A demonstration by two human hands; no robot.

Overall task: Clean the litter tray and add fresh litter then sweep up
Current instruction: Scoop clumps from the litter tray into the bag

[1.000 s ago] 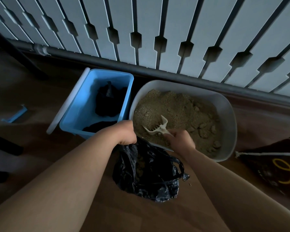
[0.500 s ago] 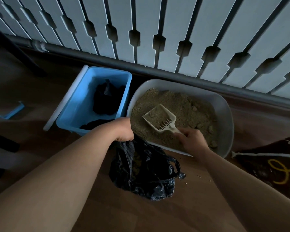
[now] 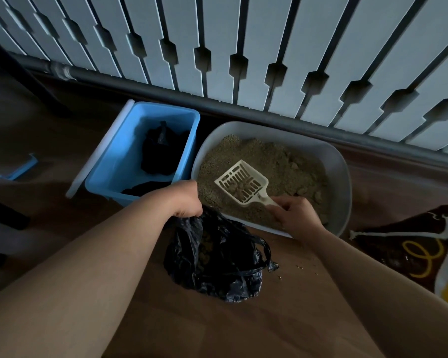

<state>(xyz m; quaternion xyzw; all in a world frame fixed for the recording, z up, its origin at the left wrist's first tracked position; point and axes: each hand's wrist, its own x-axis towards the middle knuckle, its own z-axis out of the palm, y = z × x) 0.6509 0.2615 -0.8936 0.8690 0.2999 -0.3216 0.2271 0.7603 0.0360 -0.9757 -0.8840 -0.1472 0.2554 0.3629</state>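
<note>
Pinching the scoop [image 3: 241,183] by its handle, blade pointing away-left, the right grip [image 3: 294,215] sits right of the black bag [image 3: 217,267] clutched by the left grip [image 3: 184,200]

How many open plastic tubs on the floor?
2: a blue rectangular plastic bin at left, a grey rounded plastic litter tray beside it at right. None look hidden.

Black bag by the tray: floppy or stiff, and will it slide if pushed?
Probably floppy: the black bag is thin, crinkled film sagging from the left hand gripping its rim. Likely light, with few clumps inside, so a push would crumple or shift it.
</note>
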